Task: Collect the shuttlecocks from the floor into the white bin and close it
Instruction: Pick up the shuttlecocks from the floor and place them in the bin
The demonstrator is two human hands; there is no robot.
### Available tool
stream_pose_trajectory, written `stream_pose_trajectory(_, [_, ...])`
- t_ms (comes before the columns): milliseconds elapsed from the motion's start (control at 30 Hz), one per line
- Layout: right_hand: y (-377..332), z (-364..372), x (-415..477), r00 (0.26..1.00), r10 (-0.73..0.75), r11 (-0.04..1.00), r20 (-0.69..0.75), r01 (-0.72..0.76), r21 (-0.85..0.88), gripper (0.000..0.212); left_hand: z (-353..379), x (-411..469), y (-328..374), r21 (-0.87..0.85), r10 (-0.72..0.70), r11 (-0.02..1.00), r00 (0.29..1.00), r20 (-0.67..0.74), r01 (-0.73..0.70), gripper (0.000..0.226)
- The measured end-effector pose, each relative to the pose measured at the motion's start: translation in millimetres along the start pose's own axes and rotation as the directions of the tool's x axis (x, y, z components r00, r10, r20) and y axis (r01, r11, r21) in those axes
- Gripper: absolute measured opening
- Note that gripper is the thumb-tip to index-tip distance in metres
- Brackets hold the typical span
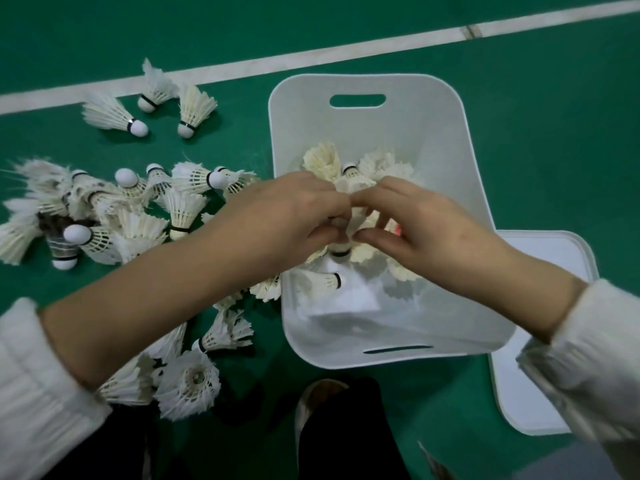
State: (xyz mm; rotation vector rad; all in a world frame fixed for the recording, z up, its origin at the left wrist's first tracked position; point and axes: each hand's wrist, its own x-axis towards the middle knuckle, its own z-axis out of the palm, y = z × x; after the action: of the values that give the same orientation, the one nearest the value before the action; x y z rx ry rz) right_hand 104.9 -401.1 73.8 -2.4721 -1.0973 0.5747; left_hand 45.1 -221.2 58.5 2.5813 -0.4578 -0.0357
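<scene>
On the green floor [554,150], left of the bin, a loose pile [104,216] of feather shuttlecocks lies tangled, corks pointing all ways. Three more [114,116] lie apart from it near the white line [311,60]. Another cluster [190,382] lies close to the person's dark trouser leg [339,445] and partly under the left forearm.

The left hand [294,216] reaches in over the bin's left wall, fingers curled inward, tips pinching a shuttlecock [356,221] by its feathers. The right hand [412,226] meets it from the other side, thumb and forefinger closed on the same shuttlecock and the other fingers loosely bent. Fingertips of the two hands nearly touch. Both hands are above the bin's middle. How the shuttlecock is turned cannot be told.

The white bin [415,109] stands open on the floor, a handle slot [356,101] in its far wall. Inside, a heap [322,161] of shuttlecocks covers the far half of its bottom, and one [325,282] lies nearer.

The lid [547,258] lies flat on the floor at the bin's right, partly behind it and under the white right sleeve [588,358].
</scene>
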Motion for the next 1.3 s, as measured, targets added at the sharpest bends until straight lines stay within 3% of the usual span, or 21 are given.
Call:
stream_pose_trajectory(100, [5, 8, 6, 0.998, -0.041, 0.999, -0.056, 0.039, -0.036, 0.018, 2, -3, 0, 0.054, 0.005, 0.999, 1.000, 0.010, -0.005, 0.020])
stream_pose_trajectory(300, [18, 8, -13, 0.995, -0.050, 0.991, -0.086, 0.038, -0.132, 0.020, -28, -19, -7, 0.057, 0.026, 0.998, 0.999, 0.042, -0.029, 0.030])
stream_pose_trajectory(400, [24, 13, -26, 0.998, 0.043, 0.969, 0.034, -0.033, -0.245, 0.024, -44, -35, -18, 0.097, -0.046, 0.995, 0.991, 0.129, 0.034, 0.027])
stream_pose_trajectory(500, [24, 27, -29, 0.971, 0.149, 0.914, 0.186, -0.063, -0.402, 0.029, -51, -55, -40, 0.207, -0.194, 0.969, 0.940, 0.282, 0.138, 0.035])
stream_pose_trajectory(600, [23, 54, -21, 0.957, 0.168, 0.869, 0.239, -0.029, -0.493, 0.026, -46, -78, -61, 0.357, -0.253, 0.929, 0.866, 0.431, 0.094, 0.034])
stream_pose_trajectory(700, [24, 81, -6, 0.928, 0.234, 0.821, 0.289, -0.029, -0.571, 0.023, -38, -101, -79, 0.389, -0.290, 0.917, 0.816, 0.500, 0.088, 0.033])
stream_pose_trajectory(1000, [27, 96, 14, 0.932, 0.202, 0.832, 0.302, 0.000, -0.555, 0.033, -10, -122, -88, 0.308, -0.410, 0.902, 0.826, 0.388, 0.303, 0.023])
stream_pose_trajectory(1233, [21, 78, 17, 0.925, 0.217, 0.844, 0.310, -0.019, -0.535, 0.052, 6, -125, -86, 0.252, -0.437, 0.893, 0.852, 0.290, 0.372, 0.021])
stream_pose_trajectory(1300, [0, 56, 19, 0.942, 0.183, 0.842, 0.281, -0.003, -0.539, 0.048, 5, -128, -86, 0.241, -0.452, 0.887, 0.844, 0.289, 0.393, 0.021])
